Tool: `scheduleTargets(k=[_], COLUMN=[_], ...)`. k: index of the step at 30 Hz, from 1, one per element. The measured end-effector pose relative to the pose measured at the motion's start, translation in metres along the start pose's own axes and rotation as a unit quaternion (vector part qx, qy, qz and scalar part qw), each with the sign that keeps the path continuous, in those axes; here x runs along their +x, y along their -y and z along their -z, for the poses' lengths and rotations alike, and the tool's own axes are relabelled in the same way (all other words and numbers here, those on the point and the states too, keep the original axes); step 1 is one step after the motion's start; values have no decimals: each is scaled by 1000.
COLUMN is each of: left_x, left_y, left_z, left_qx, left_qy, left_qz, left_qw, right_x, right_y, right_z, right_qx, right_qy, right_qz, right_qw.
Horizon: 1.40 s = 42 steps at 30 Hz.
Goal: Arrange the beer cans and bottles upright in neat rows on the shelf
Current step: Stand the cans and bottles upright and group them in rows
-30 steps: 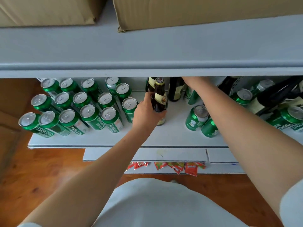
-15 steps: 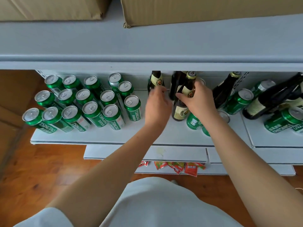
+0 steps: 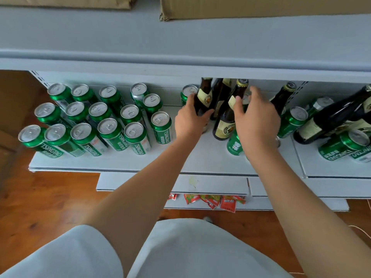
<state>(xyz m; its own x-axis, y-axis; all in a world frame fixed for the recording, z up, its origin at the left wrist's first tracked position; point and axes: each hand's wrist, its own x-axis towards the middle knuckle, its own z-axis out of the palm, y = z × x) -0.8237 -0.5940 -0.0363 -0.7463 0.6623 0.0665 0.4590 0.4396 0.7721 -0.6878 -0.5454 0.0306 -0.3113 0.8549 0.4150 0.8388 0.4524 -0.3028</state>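
Observation:
Several green beer cans (image 3: 109,128) stand upright in rows on the left of the grey shelf (image 3: 200,157). My left hand (image 3: 189,122) grips a brown bottle (image 3: 205,96) standing near the back. My right hand (image 3: 256,119) holds the neck of a second brown bottle (image 3: 225,127) with a gold cap, which is upright and just right of the first. A third dark bottle (image 3: 220,93) stands between them at the back. A green can (image 3: 234,145) lies on its side under my right wrist.
On the right, a large dark bottle (image 3: 331,119) lies tilted over toppled cans (image 3: 341,146), near an upright can (image 3: 295,121) and a leaning bottle (image 3: 282,97). The upper shelf (image 3: 180,37) carries cardboard boxes (image 3: 261,7). Red packets (image 3: 210,200) lie on the bottom shelf.
My right hand brought a bottle forward from the back and stood it on the shelf. My left hand let go of its earlier bottle and closed on the rear one.

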Motion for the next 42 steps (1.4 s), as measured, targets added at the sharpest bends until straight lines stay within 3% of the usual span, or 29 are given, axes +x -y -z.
scheduleTargets(k=[3, 6, 10, 14, 17, 20, 22, 25, 27, 29, 33, 42], left_x=[-4, -5, -3, -11, -31, -44, -50, -60, -54, -39, -9, 0], left_y=[-5, -11, -4, 18, 54, 80, 86, 86, 82, 84, 114, 133], left_z=[-11, -17, -22, -12, 4, 30, 50, 77, 92, 100, 100, 110], left_qx=[-25, -59, -74, 40, 3, -26, -28, 30, 105, 178, 298, 316], left_qy=[13, -1, 56, 136, 133, 159, 148, 20, -88, -111, 16, -16], left_qz=[-18, -22, -3, -59, 19, 83, 66, -73, -169, -217, -210, -243], left_qw=[999, 998, 996, 988, 991, 983, 986, 997, 976, 953, 931, 917], right_x=[-21, -30, -32, -17, 8, 38, 51, 59, 61, 63, 71, 54], right_y=[7, 13, 37, 72, 101, 119, 131, 139, 136, 130, 134, 159], right_z=[7, 2, -9, -32, -69, -125, -151, -163, -166, -169, -172, -180], right_qx=[84, 133, 166, 136, 41, -101, -170, -195, -208, -219, -128, 95], right_qy=[-124, -138, -80, -5, 113, 229, 262, 257, 234, 248, 277, 260], right_qz=[75, 130, 158, 162, 184, 145, 118, 52, 31, 25, -11, -100], right_qw=[986, 973, 970, 977, 975, 957, 942, 945, 949, 943, 952, 956])
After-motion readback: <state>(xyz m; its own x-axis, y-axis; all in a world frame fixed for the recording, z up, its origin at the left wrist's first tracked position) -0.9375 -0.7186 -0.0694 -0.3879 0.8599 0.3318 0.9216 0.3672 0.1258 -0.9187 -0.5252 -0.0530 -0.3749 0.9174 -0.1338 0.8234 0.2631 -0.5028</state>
